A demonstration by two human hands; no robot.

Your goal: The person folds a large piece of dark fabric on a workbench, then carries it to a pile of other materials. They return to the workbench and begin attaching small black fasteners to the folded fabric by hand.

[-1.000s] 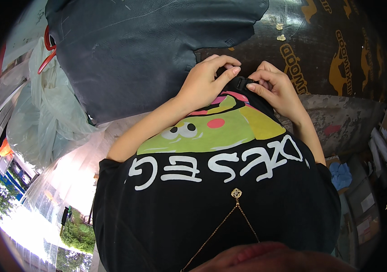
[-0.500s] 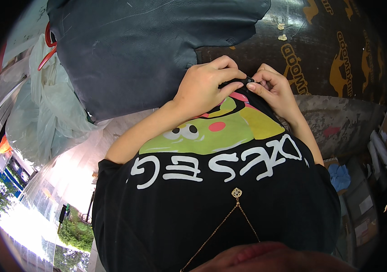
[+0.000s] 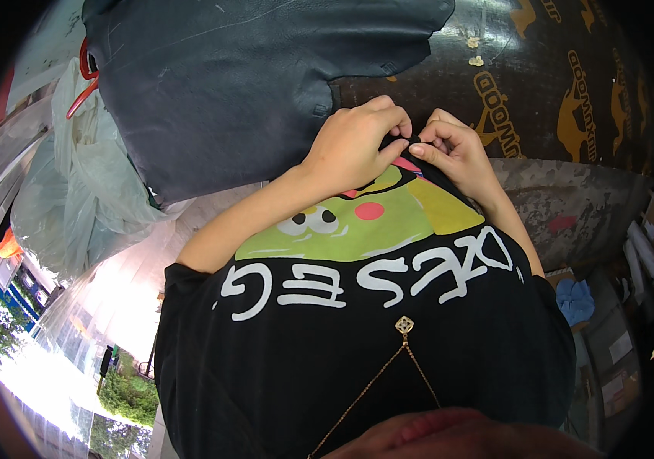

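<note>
My left hand (image 3: pixel 353 145) and my right hand (image 3: pixel 458 151) meet above the hem of my black printed shirt (image 3: pixel 373 367). Both are closed in a pinch, thumbs against fingers. Between the fingertips shows a small dark piece (image 3: pixel 414 140), black like the shirt; I cannot make out exactly what it is, as the fingers cover most of it. Just beyond my left hand lies a large dark blue-grey sheet of leather (image 3: pixel 227 92) with an irregular edge and pale scratches. Its near right corner comes close to my left knuckles.
Under the leather is a dark, glossy board (image 3: pixel 541 92) with orange-brown printed figures. A pale translucent plastic bag (image 3: pixel 74 199) hangs at the left, beside a red curved loop (image 3: pixel 84 98). Low on the right are a blue object (image 3: pixel 574 300) and several rolls or papers (image 3: pixel 643 252).
My left hand has shifted slightly, and its index finger has curled in more. My right fingertips have moved a little to the left. The dark piece shows less between them.
</note>
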